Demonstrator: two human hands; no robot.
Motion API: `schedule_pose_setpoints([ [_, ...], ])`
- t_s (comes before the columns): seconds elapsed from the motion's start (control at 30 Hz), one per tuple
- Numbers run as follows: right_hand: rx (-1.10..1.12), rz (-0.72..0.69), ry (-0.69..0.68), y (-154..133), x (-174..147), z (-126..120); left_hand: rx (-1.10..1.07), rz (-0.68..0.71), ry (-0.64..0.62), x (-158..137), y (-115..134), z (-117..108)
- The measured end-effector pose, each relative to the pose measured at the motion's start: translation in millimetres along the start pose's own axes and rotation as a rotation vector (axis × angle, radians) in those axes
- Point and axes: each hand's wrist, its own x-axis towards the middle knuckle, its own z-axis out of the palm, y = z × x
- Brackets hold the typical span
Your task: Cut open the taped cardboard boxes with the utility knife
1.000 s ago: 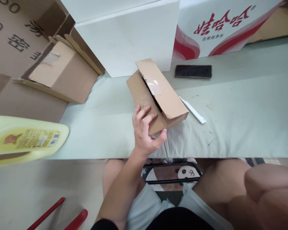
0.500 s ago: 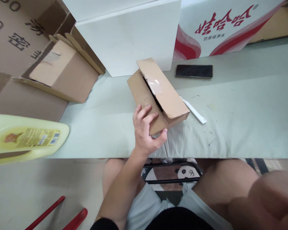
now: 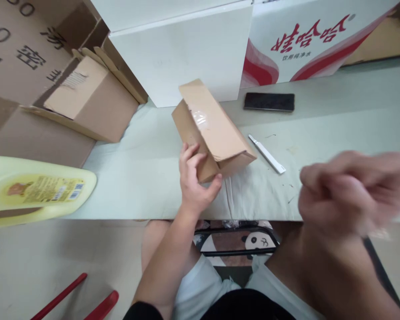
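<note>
A small brown cardboard box (image 3: 216,126) sits at an angle on the table, its taped top flap slightly raised. My left hand (image 3: 195,178) grips the near left corner of this box, fingers on its top and thumb at the near end. Over the table's front edge at the right, my right hand (image 3: 346,195) is raised apart from the box. It is blurred, with its fingers curled closed, and anything inside them is hidden. Between the box and my right hand lies a slim white utility knife (image 3: 267,154).
A black phone (image 3: 269,102) lies behind the knife. White cartons (image 3: 183,58) and a red-lettered carton (image 3: 296,44) line the back. Open brown boxes (image 3: 100,106) and a yellow bottle (image 3: 46,189) stand at the left. Red bars (image 3: 102,306) rise below.
My right hand has risen from the lower right corner to above the table edge, its fingers curled. My left hand and the box have shifted slightly left, and the box's flap angle looks different.
</note>
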Motion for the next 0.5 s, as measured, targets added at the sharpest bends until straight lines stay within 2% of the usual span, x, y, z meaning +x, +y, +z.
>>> schedule_pose_setpoints([
  [0.07,-0.049,-0.001,-0.017,16,10,4,-0.110,-0.112,0.049,-3,-11,-3],
  [0.17,-0.261,0.155,-0.182,40,19,7,-0.230,-0.267,0.151,-3,-26,-10],
  [0.23,-0.393,0.248,-0.294,52,20,7,-0.181,-0.350,0.177,-1,-31,-17],
  [0.3,-0.503,0.282,-0.415,60,19,9,-0.105,-0.414,0.185,3,-33,-24],
  [0.4,-0.580,0.204,-0.637,66,14,12,-0.089,-0.492,0.288,8,-31,-30],
  [0.5,-0.560,0.093,-0.722,69,10,15,-0.228,-0.592,0.388,10,-33,-33],
])
